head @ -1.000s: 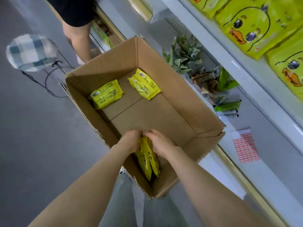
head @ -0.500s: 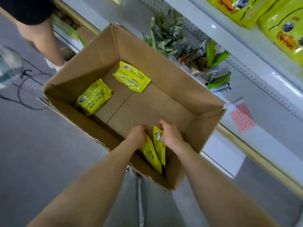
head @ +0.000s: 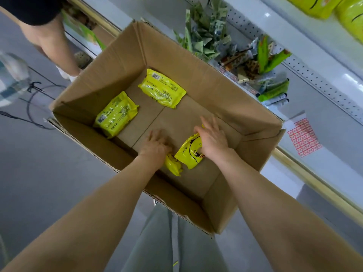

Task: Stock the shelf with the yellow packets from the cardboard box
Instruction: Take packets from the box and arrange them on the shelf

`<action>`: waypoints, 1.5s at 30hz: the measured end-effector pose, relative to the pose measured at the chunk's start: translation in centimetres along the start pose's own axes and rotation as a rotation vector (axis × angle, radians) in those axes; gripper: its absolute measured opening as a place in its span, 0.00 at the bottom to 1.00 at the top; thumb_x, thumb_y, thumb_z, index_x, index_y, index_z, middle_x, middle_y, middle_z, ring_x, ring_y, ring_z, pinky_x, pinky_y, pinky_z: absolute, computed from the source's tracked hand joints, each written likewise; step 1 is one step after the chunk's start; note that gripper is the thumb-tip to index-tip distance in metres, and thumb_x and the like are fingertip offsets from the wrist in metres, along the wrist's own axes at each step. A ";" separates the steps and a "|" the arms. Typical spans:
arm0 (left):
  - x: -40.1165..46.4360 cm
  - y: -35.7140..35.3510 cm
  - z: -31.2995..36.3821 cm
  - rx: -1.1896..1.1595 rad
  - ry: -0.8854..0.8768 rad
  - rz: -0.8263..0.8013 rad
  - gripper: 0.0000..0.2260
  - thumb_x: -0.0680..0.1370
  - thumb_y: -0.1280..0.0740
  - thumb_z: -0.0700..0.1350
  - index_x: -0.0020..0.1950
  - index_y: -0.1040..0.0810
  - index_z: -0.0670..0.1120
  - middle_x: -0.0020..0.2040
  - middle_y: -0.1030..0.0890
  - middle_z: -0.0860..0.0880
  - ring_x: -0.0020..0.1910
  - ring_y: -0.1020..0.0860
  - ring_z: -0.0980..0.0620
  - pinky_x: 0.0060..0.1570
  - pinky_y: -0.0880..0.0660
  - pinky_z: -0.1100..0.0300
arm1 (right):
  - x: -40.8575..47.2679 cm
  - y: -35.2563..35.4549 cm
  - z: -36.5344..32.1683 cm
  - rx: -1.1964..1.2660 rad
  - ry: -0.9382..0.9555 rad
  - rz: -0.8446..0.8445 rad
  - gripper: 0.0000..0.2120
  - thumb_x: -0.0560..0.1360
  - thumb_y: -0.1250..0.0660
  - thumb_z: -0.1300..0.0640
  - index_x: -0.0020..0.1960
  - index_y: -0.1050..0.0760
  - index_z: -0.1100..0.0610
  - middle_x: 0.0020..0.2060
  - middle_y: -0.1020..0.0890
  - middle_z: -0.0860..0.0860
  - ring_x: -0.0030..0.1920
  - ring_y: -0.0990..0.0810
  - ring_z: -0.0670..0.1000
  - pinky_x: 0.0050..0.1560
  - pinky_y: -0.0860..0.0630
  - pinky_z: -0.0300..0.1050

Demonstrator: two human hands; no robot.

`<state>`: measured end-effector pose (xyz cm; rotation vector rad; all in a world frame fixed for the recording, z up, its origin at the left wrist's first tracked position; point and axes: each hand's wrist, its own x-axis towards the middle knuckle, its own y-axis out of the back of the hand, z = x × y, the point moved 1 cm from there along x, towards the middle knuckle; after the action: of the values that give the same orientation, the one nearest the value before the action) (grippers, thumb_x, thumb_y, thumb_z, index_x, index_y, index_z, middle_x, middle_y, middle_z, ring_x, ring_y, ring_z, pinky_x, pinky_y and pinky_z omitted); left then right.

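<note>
A large open brown cardboard box (head: 225,107) is seen from above, with the white metal shelf (head: 324,61) just beside its far wall. The step in hand is judged to be the gathering of packets from the box floor, before any lift toward the shelf. Two flat yellow plastic packets lie loose and untouched at the far end of the box: one near the far corner (head: 162,88), one against the left wall (head: 115,114). At the near end, a yellow packet printed with a duck face (head: 189,152) is held up on edge by the right hand (head: 213,138); its thumb is hooked across the printed face while the other fingers are stretched out straight and slightly spread above the top edge. Just beside it, a smaller-looking yellow packet (head: 172,165) is covered by the left hand (head: 156,146), whose fingers are curled down over it; whether it is firmly pinched cannot be told. Next, both packets would need to be clamped securely and raised clear of the box wall.
</note>
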<state>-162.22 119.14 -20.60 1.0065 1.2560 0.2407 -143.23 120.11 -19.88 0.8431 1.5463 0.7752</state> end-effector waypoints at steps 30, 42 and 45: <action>0.7 0.8 0.0 -0.816 0.208 0.433 0.26 0.78 0.35 0.54 0.75 0.38 0.56 0.59 0.21 0.46 0.55 0.23 0.40 0.54 0.27 0.51 | -4.7 -2.4 1.4 0.505 -0.549 0.234 0.35 0.77 0.35 0.55 0.77 0.49 0.38 0.58 0.20 0.56 0.58 0.22 0.61 0.56 0.27 0.51; 4.5 -0.5 1.7 -0.786 0.099 0.129 0.23 0.72 0.31 0.35 0.64 0.29 0.52 0.53 0.27 0.43 0.49 0.23 0.40 0.48 0.26 0.54 | -3.7 -5.2 0.4 0.657 -0.533 0.074 0.40 0.76 0.41 0.69 0.76 0.49 0.37 0.62 0.27 0.58 0.60 0.24 0.61 0.60 0.25 0.53; 4.2 -0.7 1.8 -1.061 0.251 0.118 0.23 0.70 0.34 0.32 0.60 0.28 0.52 0.48 0.22 0.43 0.48 0.21 0.41 0.45 0.21 0.51 | -4.1 -4.5 0.6 0.722 -0.532 0.074 0.38 0.75 0.38 0.68 0.76 0.45 0.39 0.62 0.27 0.57 0.62 0.25 0.60 0.59 0.25 0.50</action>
<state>-159.47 120.55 -24.01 0.1231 1.0555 1.0242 -142.72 114.31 -21.67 1.4972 1.3012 -0.0101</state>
